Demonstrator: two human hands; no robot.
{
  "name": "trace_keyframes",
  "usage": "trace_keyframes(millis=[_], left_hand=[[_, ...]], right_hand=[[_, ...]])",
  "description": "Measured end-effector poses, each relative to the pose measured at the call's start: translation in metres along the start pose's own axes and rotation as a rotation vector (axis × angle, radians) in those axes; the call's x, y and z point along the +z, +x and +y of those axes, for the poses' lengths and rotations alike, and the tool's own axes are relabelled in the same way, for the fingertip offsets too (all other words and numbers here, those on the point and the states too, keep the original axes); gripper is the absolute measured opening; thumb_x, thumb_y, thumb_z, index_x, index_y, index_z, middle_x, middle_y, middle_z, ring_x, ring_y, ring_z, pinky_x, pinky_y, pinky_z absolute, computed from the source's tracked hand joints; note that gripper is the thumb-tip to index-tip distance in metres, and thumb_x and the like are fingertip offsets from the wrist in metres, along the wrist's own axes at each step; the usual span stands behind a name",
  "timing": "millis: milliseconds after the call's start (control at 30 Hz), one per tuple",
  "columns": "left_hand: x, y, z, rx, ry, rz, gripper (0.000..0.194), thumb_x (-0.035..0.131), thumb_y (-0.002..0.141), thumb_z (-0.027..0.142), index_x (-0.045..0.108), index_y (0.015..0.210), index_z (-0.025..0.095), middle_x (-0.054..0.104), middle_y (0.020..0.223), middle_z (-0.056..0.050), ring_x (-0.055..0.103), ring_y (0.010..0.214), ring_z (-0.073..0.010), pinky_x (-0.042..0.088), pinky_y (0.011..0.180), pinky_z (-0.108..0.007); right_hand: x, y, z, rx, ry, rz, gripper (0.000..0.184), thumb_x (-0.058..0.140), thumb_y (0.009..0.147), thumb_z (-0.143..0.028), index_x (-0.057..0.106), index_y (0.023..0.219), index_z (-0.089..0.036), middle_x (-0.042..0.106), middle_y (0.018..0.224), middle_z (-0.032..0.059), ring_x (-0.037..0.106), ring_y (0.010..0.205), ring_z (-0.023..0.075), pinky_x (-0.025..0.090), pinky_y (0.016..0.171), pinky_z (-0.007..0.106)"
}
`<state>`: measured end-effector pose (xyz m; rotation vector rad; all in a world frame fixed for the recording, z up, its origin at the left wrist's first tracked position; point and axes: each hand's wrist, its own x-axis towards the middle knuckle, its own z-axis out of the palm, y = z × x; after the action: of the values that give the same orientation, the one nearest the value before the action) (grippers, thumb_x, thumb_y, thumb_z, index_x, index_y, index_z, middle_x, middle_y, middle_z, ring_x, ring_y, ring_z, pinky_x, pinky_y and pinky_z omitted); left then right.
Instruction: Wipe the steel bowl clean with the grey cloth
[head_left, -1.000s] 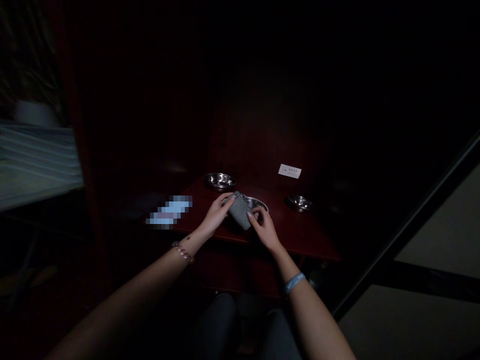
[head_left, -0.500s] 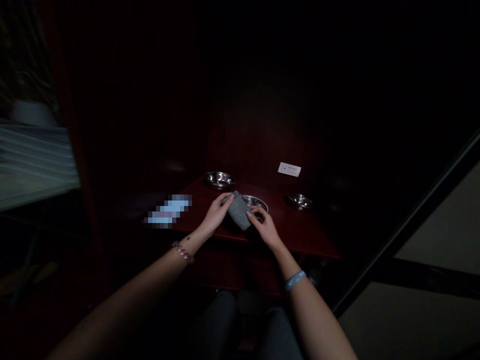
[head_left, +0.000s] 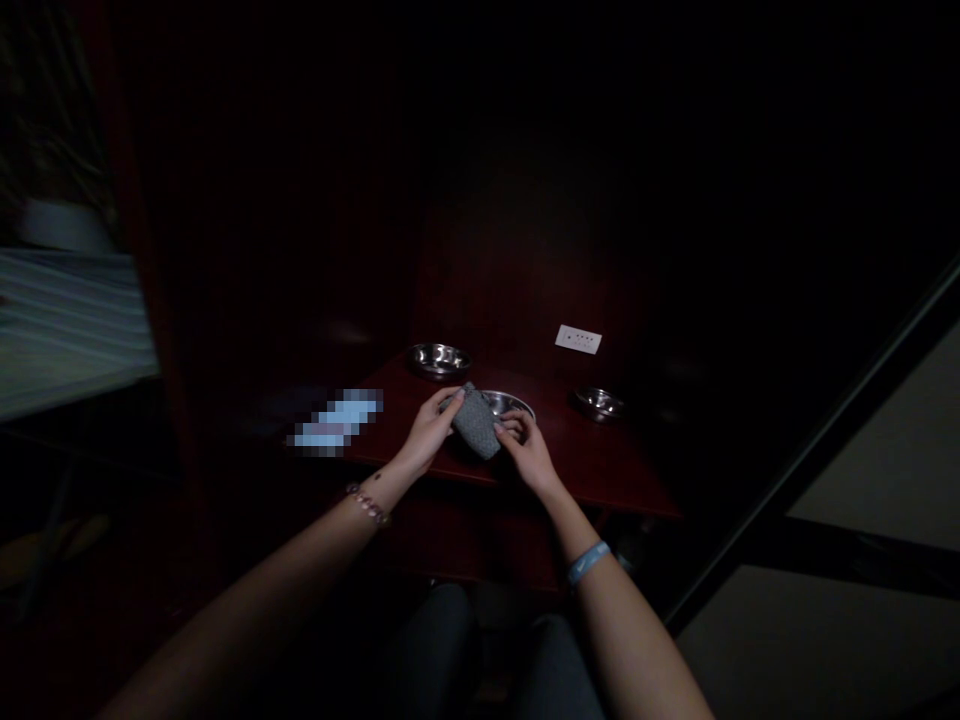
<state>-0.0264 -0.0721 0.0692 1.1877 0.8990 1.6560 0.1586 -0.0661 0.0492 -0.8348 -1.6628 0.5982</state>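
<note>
A small grey fabric pouch (head_left: 477, 428), gathered at its upper end, is held between both hands above the front part of a dark red desk (head_left: 630, 470). My left hand (head_left: 429, 432) pinches its upper left side, thumb on top. On its lower right edge, my right hand (head_left: 531, 455) grips with thumb and fingers. Just behind the pouch is a shiny metal bowl (head_left: 498, 402), partly covered by the pouch and my right fingers. Whatever the pouch contains, if anything, cannot be seen.
A second metal bowl (head_left: 439, 361) stands at the back left of the desk, a third metal bowl (head_left: 598, 404) at the right. A white socket plate (head_left: 578, 339) is on the back wall. A pixelated bright patch (head_left: 337, 422) lies at left. The surroundings are very dark.
The pouch has tilted and shifted very slightly to the left in my hands. Both hands keep their hold, and the bowls have not moved.
</note>
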Motion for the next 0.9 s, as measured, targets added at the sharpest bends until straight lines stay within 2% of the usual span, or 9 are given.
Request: trace_keyframes(millis=[67,167,300,433,533,667,733,900], left_hand=[[0.000,0.000,-0.002,-0.013,0.007,-0.010,0.060,0.080,0.069,0.063,0.073,0.108,0.018,0.076,0.103,-0.011,0.069,0.097,-0.0256,0.055,0.075,-0.031],[0.000,0.003,-0.007,-0.012,0.009,0.007,0.061,0.082,0.066,0.064,0.073,0.105,0.017,0.076,0.100,-0.011,0.070,0.095,-0.0258,0.055,0.074,-0.031],[0.000,0.007,-0.012,-0.010,-0.032,0.027,0.059,0.082,0.067,0.060,0.073,0.108,0.018,0.077,0.106,-0.012,0.070,0.095,-0.0253,0.054,0.075,-0.032],[0.000,0.006,-0.009,0.061,-0.022,0.005,0.048,0.080,0.069,0.047,0.075,0.106,0.016,0.077,0.114,-0.014,0.070,0.103,-0.0263,0.055,0.084,-0.033],[0.000,0.004,-0.003,0.039,-0.008,-0.013,0.051,0.081,0.069,0.048,0.075,0.109,0.016,0.078,0.110,-0.014,0.071,0.099,-0.0269,0.055,0.081,-0.034],[0.001,0.003,0.004,-0.025,-0.019,-0.042,0.060,0.083,0.068,0.059,0.076,0.110,0.016,0.079,0.103,-0.014,0.073,0.095,-0.0273,0.055,0.078,-0.034],[0.002,0.003,0.005,-0.047,-0.051,-0.062,0.063,0.084,0.067,0.061,0.076,0.110,0.016,0.080,0.103,-0.015,0.073,0.097,-0.0278,0.055,0.080,-0.034],[0.004,0.003,0.004,-0.097,-0.152,-0.109,0.055,0.086,0.067,0.054,0.077,0.106,0.016,0.080,0.108,-0.014,0.073,0.103,-0.0270,0.057,0.087,-0.035]], right_hand=[[-0.003,-0.002,-0.006,-0.097,-0.175,0.012,0.042,0.060,0.092,-0.042,0.057,0.127,-0.020,0.072,0.099,0.0072,0.069,0.086,0.0205,0.059,0.082,0.036],[-0.005,-0.006,-0.023,-0.311,-0.492,-0.035,0.050,0.053,0.095,-0.029,0.052,0.144,-0.017,0.066,0.134,0.0165,0.063,0.123,0.0268,0.051,0.108,0.047],[0.006,-0.012,-0.044,-0.510,-0.772,-0.178,0.062,0.049,0.097,-0.023,0.042,0.158,-0.019,0.048,0.161,0.0144,0.045,0.148,0.0292,0.037,0.123,0.053],[0.018,-0.012,-0.048,-0.634,-0.921,-0.349,0.073,0.053,0.099,-0.032,0.029,0.165,-0.016,0.032,0.171,0.0130,0.028,0.160,0.0286,0.029,0.129,0.050],[0.017,-0.008,-0.044,-0.649,-0.959,-0.367,0.080,0.059,0.098,-0.034,0.024,0.166,-0.011,0.027,0.172,0.0153,0.025,0.161,0.0294,0.029,0.130,0.050],[0.010,-0.003,-0.041,-0.618,-0.990,-0.302,0.071,0.047,0.100,-0.014,0.026,0.167,-0.021,0.033,0.170,0.0098,0.031,0.159,0.0262,0.032,0.128,0.051],[0.010,-0.002,-0.040,-0.607,-0.998,-0.269,0.068,0.043,0.100,-0.010,0.029,0.166,-0.024,0.034,0.170,0.0084,0.033,0.158,0.0260,0.034,0.127,0.051],[0.015,-0.001,-0.034,-0.588,-0.989,-0.238,0.067,0.043,0.101,-0.011,0.030,0.165,-0.025,0.036,0.169,0.0080,0.035,0.157,0.0276,0.037,0.124,0.053]])
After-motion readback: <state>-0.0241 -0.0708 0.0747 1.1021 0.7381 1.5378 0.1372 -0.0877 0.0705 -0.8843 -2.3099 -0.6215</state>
